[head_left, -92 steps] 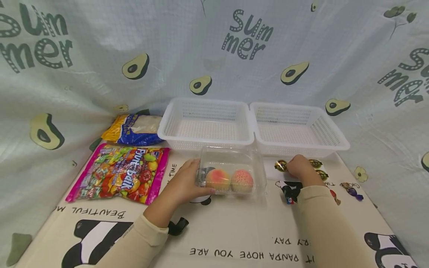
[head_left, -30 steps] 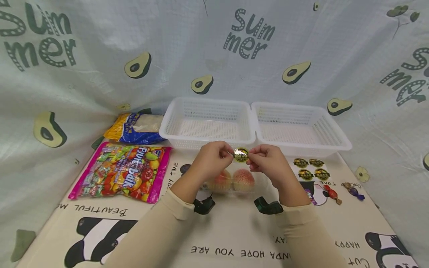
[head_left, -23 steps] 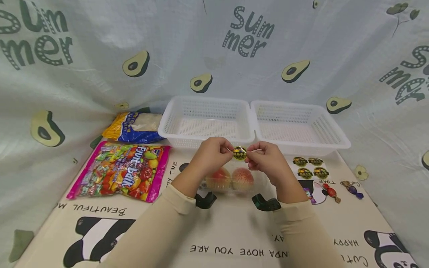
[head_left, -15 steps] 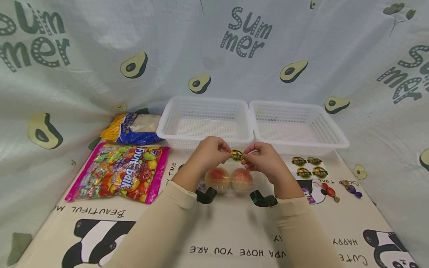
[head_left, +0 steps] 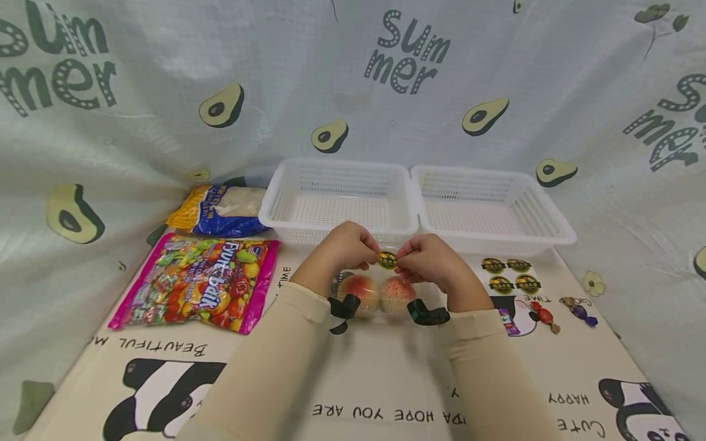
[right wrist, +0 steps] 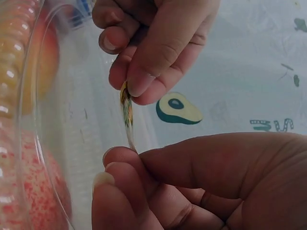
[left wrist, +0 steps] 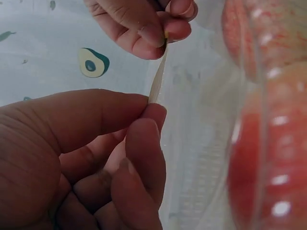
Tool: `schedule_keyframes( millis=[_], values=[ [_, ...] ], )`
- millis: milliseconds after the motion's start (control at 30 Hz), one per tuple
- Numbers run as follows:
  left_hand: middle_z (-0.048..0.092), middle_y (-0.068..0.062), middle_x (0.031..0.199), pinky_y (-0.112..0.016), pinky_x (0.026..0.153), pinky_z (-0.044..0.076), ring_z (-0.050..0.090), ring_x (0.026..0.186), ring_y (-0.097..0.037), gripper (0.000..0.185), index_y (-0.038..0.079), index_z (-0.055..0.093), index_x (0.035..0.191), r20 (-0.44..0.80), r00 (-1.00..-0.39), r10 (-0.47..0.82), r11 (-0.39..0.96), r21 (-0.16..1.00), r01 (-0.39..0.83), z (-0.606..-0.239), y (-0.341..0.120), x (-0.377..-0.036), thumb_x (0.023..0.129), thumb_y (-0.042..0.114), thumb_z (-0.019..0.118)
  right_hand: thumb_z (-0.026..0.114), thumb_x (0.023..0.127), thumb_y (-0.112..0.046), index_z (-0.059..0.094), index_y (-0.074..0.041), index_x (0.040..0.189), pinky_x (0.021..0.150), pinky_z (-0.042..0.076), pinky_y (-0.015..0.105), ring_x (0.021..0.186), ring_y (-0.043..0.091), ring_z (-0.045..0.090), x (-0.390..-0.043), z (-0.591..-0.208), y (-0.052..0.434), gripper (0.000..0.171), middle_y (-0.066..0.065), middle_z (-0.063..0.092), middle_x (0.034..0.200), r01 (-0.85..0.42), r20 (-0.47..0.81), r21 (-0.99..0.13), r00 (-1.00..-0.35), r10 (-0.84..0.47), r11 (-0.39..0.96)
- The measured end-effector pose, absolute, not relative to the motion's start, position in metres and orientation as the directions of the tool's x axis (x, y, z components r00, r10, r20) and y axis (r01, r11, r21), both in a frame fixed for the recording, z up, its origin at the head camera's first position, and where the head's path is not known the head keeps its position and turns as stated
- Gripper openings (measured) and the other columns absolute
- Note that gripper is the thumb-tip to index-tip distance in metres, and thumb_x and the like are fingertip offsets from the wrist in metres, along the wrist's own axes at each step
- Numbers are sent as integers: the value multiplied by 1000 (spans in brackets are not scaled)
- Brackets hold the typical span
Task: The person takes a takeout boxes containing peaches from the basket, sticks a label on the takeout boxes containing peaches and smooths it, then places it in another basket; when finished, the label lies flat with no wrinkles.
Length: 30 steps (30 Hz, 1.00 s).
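A small black-and-gold oval sticker (head_left: 388, 260) is stretched between both hands, just above a clear plastic clamshell box (right wrist: 62, 139). Its left end is pinched by the thumb and fingertip of my left hand (head_left: 349, 248). My right hand (head_left: 432, 260) pinches the opposite end. Edge-on in the left wrist view, the sticker (left wrist: 158, 79) shows its pale back. Inside the box lie two peach-like fruits, one smooth and blushed (head_left: 358, 293), one speckled pink (head_left: 398, 295). Hands hide part of the box's far side.
Behind stand two white baskets (head_left: 344, 233) (head_left: 496, 242). To the left lie a pink-edged candy bag (head_left: 198, 282) and a blue-and-yellow bag (head_left: 226, 211). At right are a sheet of similar stickers (head_left: 510, 275) and wrapped candies, one red (head_left: 545, 315).
My right hand has come from the sticker sheet, and my left hand has left the box's side. Both now hold a sticker, which has come lower and slightly left over the box.
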<state>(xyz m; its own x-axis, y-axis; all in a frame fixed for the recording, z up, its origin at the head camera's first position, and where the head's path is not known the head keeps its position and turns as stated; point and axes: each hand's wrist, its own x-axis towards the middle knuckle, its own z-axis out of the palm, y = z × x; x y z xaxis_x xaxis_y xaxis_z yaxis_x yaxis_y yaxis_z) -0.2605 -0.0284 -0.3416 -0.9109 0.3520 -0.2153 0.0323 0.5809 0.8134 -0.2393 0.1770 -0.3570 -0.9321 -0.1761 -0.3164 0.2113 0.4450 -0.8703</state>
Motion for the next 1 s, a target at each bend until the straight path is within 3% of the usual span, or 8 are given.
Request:
schedule_keyframes(
  millis=[300, 533, 800, 1000],
  values=[
    [73, -3, 81, -28, 63, 52, 67, 71, -16, 5, 10, 76, 87, -209, -923, 322, 681, 729, 73, -351, -26, -257, 87, 9, 72, 61, 93, -6, 70, 6, 99, 72, 63, 34, 70, 15, 70, -241, -361, 172, 16, 13, 73, 87, 143, -286, -823, -940, -185, 550],
    [70, -1, 78, -30, 66, 51, 63, 73, -18, 6, 14, 74, 80, -190, -935, 298, 757, 643, 111, -356, -23, -253, 86, 12, 75, 64, 85, -3, 69, 2, 84, 64, 60, 32, 65, 14, 64, -242, -363, 165, 7, 7, 68, 75, 88, -261, -759, -949, -178, 645],
    [70, -1, 81, -31, 66, 51, 62, 74, -18, 11, 14, 72, 79, -159, -939, 304, 774, 616, 146, -357, -21, -251, 83, 16, 82, 76, 88, -12, 69, -3, 85, 60, 55, 29, 64, 16, 61, -240, -359, 169, 12, 6, 64, 70, 73, -292, -665, -941, -169, 743],
    [70, -2, 83, -32, 69, 53, 64, 75, -18, 12, 13, 72, 84, -160, -941, 299, 769, 625, 138, -358, -22, -251, 83, 19, 84, 79, 88, -16, 69, -2, 89, 59, 53, 29, 62, 16, 59, -236, -356, 176, 16, 5, 64, 68, 74, -304, -669, -935, -181, 739]
  ],
)
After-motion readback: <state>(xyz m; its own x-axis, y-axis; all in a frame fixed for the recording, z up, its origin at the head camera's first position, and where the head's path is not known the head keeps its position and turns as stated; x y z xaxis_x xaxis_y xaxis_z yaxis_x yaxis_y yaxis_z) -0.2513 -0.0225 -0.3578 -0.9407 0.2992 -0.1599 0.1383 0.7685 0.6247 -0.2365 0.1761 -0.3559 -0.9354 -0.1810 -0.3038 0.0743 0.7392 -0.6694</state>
